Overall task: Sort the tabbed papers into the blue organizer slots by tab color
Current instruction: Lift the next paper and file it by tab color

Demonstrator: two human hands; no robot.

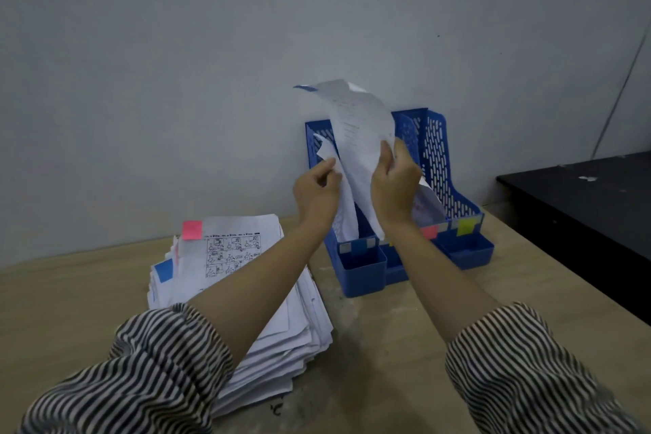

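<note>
A blue organizer [458,194] with three slots stands against the wall; its front edge carries blue, pink and yellow tabs. My right hand [396,183] grips a white paper [359,123] with a blue tab at its top corner, held upright over the left slot. My left hand [317,192] pinches the edge of another sheet [326,151] that stands in that left slot. A thick stack of tabbed papers [246,292] lies on the table to the left, a pink tab [192,230] on its top sheet and a blue tab [164,269] lower down.
The wooden table [422,345] runs to a grey wall behind. A black surface [581,201] sits lower at the right. A paper with a pink tab lies in the middle slot. My striped sleeves fill the lower frame.
</note>
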